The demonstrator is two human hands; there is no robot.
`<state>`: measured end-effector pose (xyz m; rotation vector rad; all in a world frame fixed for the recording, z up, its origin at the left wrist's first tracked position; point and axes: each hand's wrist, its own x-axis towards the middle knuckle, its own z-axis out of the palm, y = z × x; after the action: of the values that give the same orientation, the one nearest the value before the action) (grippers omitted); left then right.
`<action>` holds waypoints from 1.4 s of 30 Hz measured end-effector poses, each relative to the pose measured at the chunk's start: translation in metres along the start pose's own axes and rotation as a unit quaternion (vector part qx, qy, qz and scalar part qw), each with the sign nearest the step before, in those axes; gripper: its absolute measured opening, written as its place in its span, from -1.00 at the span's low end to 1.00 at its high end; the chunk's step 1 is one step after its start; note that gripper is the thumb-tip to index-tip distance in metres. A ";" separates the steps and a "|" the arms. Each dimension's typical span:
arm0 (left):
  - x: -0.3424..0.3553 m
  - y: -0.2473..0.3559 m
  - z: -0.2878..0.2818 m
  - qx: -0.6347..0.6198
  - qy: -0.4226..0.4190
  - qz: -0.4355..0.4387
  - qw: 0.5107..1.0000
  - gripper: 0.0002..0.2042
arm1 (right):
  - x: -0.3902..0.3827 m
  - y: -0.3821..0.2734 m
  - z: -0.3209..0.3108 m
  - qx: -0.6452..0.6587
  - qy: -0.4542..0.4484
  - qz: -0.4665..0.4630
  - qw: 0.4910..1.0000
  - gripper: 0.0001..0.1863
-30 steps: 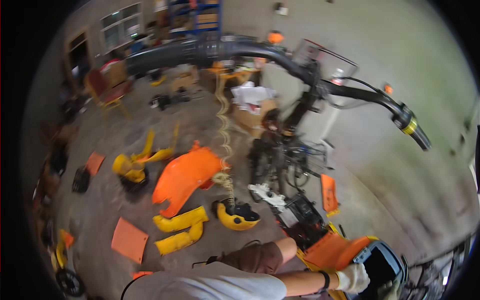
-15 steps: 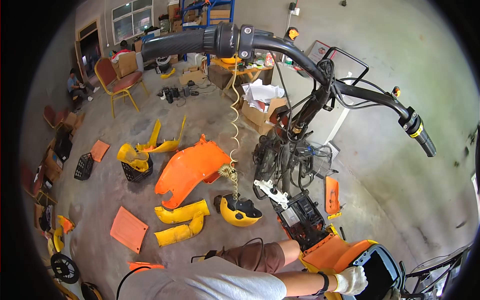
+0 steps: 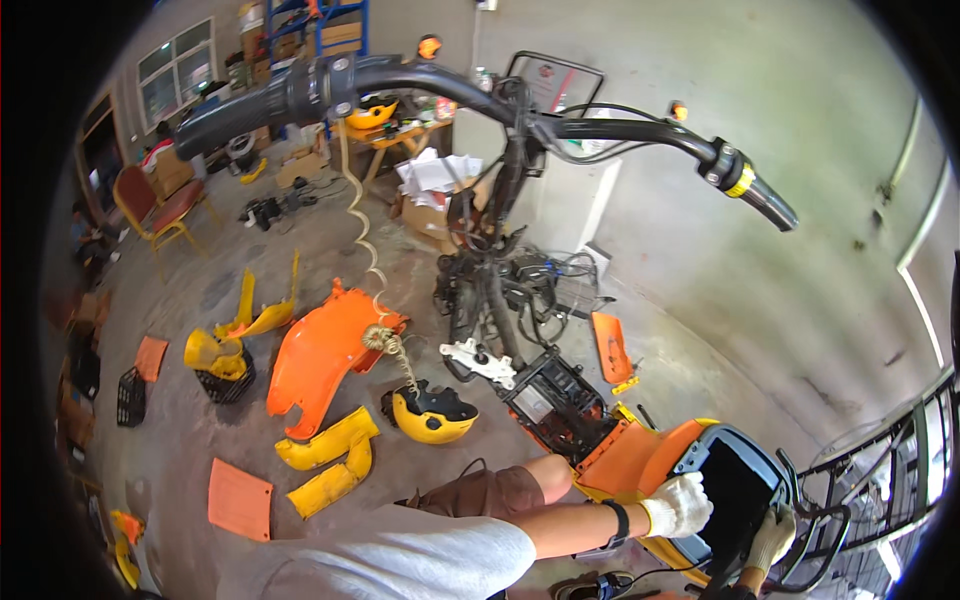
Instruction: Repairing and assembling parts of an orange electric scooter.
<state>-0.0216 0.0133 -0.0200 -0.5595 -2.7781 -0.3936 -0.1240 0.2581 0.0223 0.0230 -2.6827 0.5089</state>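
Observation:
An electric scooter with its front stripped bare stands before me, its orange and yellow rear body (image 3: pixel 640 455) at the lower right. The black storage compartment (image 3: pixel 745 485) with a grey-blue rim lies open in that rear body. My left hand (image 3: pixel 680 503), in a white knit glove with a black band at the wrist, is closed over the compartment's near left side. Whatever its fingers hold is hidden. On the opposite side, my gloved right hand (image 3: pixel 772 540) is closed on the compartment rim, beside the black rear rack (image 3: pixel 828 540).
The handlebar (image 3: pixel 450 80) spans the top of the view. A coiled cream hose (image 3: pixel 365 230) hangs to a yellow helmet (image 3: pixel 435 412) on the floor. Orange fairing (image 3: pixel 325 350), yellow panels (image 3: pixel 330 470) and a flat orange panel (image 3: pixel 240 500) lie left. Metal racking (image 3: pixel 900 450) stands right.
My view has swung right and down, so the scooter and floor parts appear further left. My right hand, barely visible before, now shows on the rim. My left hand stays at the compartment.

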 end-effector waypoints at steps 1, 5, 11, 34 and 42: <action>-0.003 0.000 0.000 -0.005 -0.022 0.012 1.000 -0.78 | -0.003 -0.004 -0.003 0.070 -0.008 0.018 0.997 -0.60; -0.017 -0.005 0.010 -0.078 -0.016 0.027 0.996 -0.78 | -0.015 -0.023 -0.028 0.057 -0.063 -0.012 0.996 -0.62; -0.053 0.000 0.012 -0.123 0.191 0.026 0.974 -0.81 | -0.128 -0.055 -0.026 0.651 -0.112 0.173 0.731 -0.80; -0.068 0.012 -0.006 -0.128 0.221 0.020 0.967 -0.61 | -0.282 -0.073 -0.025 0.573 -0.047 0.286 0.767 -0.70; -0.104 0.013 -0.002 -0.089 0.129 0.015 0.988 -0.30 | -0.291 -0.089 -0.010 0.637 0.030 0.285 0.716 -0.72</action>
<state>0.0758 -0.0109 -0.0486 -0.5475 -2.4990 -0.6631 0.1548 0.1620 -0.0534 -0.4208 -1.6635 2.3464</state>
